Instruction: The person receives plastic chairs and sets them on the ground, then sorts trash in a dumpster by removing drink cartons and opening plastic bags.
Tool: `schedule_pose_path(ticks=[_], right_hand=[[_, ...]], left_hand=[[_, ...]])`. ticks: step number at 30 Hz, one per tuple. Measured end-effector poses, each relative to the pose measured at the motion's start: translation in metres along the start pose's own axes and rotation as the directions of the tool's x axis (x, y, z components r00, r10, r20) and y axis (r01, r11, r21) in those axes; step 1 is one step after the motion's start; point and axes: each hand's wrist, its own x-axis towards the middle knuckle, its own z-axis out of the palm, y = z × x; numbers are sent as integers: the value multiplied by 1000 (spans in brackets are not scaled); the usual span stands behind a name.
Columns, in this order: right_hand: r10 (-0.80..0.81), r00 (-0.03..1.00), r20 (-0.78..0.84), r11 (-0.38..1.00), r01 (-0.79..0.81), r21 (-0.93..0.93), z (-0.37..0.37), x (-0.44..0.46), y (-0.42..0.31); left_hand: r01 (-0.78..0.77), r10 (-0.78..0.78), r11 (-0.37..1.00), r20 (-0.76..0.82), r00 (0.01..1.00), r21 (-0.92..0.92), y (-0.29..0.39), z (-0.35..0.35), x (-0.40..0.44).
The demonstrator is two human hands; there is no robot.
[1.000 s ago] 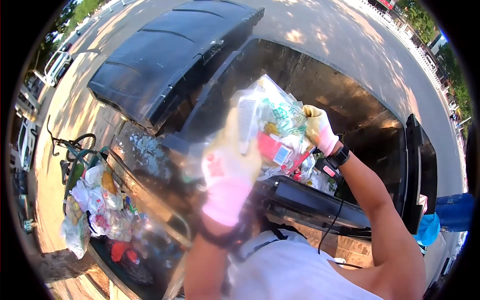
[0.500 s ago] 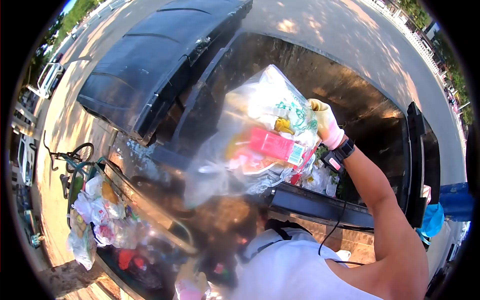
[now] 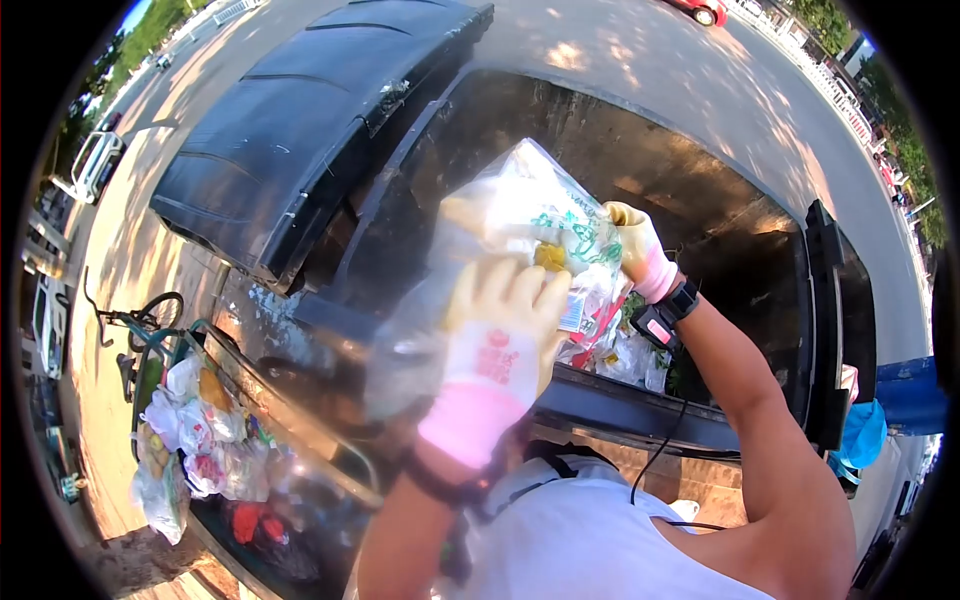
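A clear plastic bag of rubbish (image 3: pixel 570 222) is held up above the open dark bin, with green print, something yellow and part of a red item showing through. My right hand (image 3: pixel 635 250), in a cream-and-white glove with a pink cuff, is closed on the bag's right edge. My left hand (image 3: pixel 495 335), gloved the same way, lies over the near side of the bag with its fingers apart. It covers most of the red box, and its palm side is hidden. Below the bag, loose rubbish (image 3: pixel 630 358) lies inside the bin.
The bin's dark walls (image 3: pixel 600 125) surround the bag, and a black lid (image 3: pixel 300 130) stands at the left. A cart piled with filled bags (image 3: pixel 215 430) is at lower left. At right are a blue cylinder (image 3: pixel 905 395) and a light-blue bag (image 3: pixel 862 437).
My left hand has come up from the bottom of the view onto the bag, covering the red box. The right hand keeps its hold. A red car has appeared at the top.
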Motion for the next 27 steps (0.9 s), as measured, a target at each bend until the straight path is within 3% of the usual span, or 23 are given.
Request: schedule_pose_path(ticks=[2,3,6,10,12,13,17,20,22,23,25,27], right_hand=[[-26,1000,-3,998,26,-61,-13,-3,2],[-24,1000,-15,997,23,-80,-20,-4,3],[-18,999,-39,997,15,-74,-35,-11,4],[28,997,-72,1000,-27,14,-55,-12,12],[48,994,-95,997,-41,72,-58,-12,15],[40,994,-102,997,-33,67,-57,-12,16],[39,988,-147,999,-37,21,-49,-11,12],[66,981,-181,998,-63,23,-48,-10,8],[57,975,-215,998,-59,-2,-47,-11,4],[39,970,-239,998,-49,-36,-46,-12,0],[1,966,-258,998,-18,-62,-44,-13,-9],[-22,959,-282,986,-25,-162,-41,-11,-21]], left_hand=[[21,-17,996,44,999,-86,-7,3,3],[46,-50,995,-45,998,-94,-5,1,1],[291,-327,892,-51,943,-347,-9,-10,-3],[371,-442,877,-207,873,-306,-39,-17,-13],[427,-546,812,-260,796,-397,-46,-20,-17],[438,-549,827,-335,766,-353,-51,-15,-16],[599,-800,555,-174,574,-577,-49,-4,2],[605,-698,716,-358,620,-349,-68,11,-2],[638,-732,681,-354,582,-359,-76,5,-3],[651,-669,731,-397,628,-204,-82,1,-3],[682,-660,729,-329,676,-62,-84,-18,-1],[663,-620,749,-372,691,-17,-81,-28,-4]])
